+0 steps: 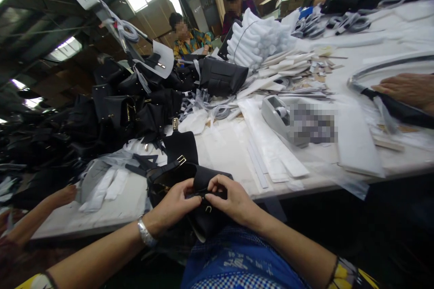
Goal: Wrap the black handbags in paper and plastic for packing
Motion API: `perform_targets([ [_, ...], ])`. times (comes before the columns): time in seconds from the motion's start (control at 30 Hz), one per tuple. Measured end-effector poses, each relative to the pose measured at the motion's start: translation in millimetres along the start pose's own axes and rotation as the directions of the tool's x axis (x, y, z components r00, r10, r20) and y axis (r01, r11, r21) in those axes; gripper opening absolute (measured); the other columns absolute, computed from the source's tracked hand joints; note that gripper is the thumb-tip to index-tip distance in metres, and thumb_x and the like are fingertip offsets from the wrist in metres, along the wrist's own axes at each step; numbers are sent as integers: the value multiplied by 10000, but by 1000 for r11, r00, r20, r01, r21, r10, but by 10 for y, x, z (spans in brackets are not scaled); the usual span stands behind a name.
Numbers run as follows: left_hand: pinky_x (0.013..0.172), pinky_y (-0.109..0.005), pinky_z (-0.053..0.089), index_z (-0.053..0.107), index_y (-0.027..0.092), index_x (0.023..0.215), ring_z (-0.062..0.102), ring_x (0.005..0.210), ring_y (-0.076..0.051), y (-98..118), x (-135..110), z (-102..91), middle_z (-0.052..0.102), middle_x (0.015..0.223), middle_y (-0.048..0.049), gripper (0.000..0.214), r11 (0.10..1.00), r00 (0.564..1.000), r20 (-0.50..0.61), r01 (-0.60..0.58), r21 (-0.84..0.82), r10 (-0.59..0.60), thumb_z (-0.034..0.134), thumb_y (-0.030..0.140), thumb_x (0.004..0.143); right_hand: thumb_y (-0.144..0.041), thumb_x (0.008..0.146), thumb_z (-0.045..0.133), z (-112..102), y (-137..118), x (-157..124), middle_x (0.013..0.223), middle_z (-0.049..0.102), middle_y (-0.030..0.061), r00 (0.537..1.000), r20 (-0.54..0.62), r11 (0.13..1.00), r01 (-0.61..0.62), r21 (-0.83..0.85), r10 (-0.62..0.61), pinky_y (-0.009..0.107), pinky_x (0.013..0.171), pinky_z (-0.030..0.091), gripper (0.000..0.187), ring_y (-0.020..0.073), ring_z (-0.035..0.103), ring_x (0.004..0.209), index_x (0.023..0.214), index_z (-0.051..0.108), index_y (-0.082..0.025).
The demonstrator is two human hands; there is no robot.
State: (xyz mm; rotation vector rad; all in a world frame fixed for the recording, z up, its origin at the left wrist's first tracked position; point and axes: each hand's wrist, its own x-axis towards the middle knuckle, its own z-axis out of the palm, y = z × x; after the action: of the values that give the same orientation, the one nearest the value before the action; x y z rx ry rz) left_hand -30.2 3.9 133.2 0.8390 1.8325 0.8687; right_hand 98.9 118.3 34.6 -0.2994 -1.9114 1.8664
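Observation:
A black handbag [206,219] leans against my blue apron [237,253] at the table's front edge, its flap [181,146] laid back onto the table. Gold-coloured buckles show on its strap and flap. My left hand [178,201], with a silver bracelet at the wrist, pinches the bag's edge with thumb and fingers. Close beside it, my right hand [230,201] is also closed on the bag, thumb and forefinger together. The thumbs nearly meet over a small stud. What exactly lies under the fingertips is hidden.
Many black bags [115,113] are heaped at the left. A grey tape dispenser [283,122], white padding strips [274,144] and a bundle of white foam rolls [254,38] lie on the table. Another person's hand [407,90] is at right, another arm [50,207] at left; two people sit beyond.

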Motion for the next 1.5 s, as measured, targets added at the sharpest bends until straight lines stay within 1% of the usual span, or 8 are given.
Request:
perform_targets([
  [0.2,1042,-414,437,629,146,1228,604,1148,-272,-22,-40,-104,665,1240,-110,403,994,979,177,-107,12,103,658,274,847,-215,782,707,-94,-59,63,757,575,-39,989,136,998,-62,12,59,225,674,402,107,109,526,722,845,626,-182],
  [0.67,933,-334,490,640,144,1145,636,1040,-245,-209,45,-30,695,1137,-83,358,964,979,30,-202,175,199,619,196,791,-88,761,636,93,-75,-9,805,526,-31,999,44,981,12,-193,-4,227,670,387,160,121,497,744,850,570,-204],
  [0.8,844,-313,508,667,165,1118,664,963,-250,-15,29,-219,720,1063,-57,326,907,978,155,-190,377,140,617,299,825,-162,821,657,-8,-131,25,829,566,-16,996,87,973,38,-228,-18,243,708,408,75,136,529,783,855,602,-201],
  [0.93,974,-334,448,616,235,1269,630,1091,-256,77,-202,-540,707,1167,-47,431,843,986,5,-145,517,167,512,465,921,-228,871,638,-211,-271,69,850,617,-6,992,129,959,36,-281,1,263,741,430,36,145,566,797,896,629,-204],
  [1.07,1016,-307,430,523,297,1366,600,1169,-227,-179,-536,-702,659,1279,-19,497,870,977,-63,-151,470,204,566,470,901,-249,910,591,-312,-403,124,899,642,20,993,113,908,70,-413,-26,291,760,453,77,166,595,827,947,649,-215],
  [1.3,945,-280,463,581,313,1264,621,1078,-196,-368,-658,-545,666,1187,-14,399,743,859,-127,-344,574,496,594,245,871,-391,903,627,93,-860,389,1305,598,94,891,377,694,439,-570,-254,448,1094,302,455,260,519,1202,1325,535,-247],
  [1.4,910,-286,483,540,316,1301,628,1053,-201,-301,-669,-634,660,1179,-21,490,716,828,-140,-370,592,543,590,191,830,-387,936,568,250,-965,501,1075,687,80,848,509,685,460,-565,-149,400,963,406,290,235,604,990,1160,627,-213],
  [1.5,948,-311,477,489,322,1360,612,1119,-224,-362,-750,-880,622,1287,-31,629,710,842,-131,-345,614,524,585,138,767,-374,939,555,215,-963,509,908,669,42,894,440,745,349,-568,-84,303,766,440,199,197,596,846,971,645,-199],
])
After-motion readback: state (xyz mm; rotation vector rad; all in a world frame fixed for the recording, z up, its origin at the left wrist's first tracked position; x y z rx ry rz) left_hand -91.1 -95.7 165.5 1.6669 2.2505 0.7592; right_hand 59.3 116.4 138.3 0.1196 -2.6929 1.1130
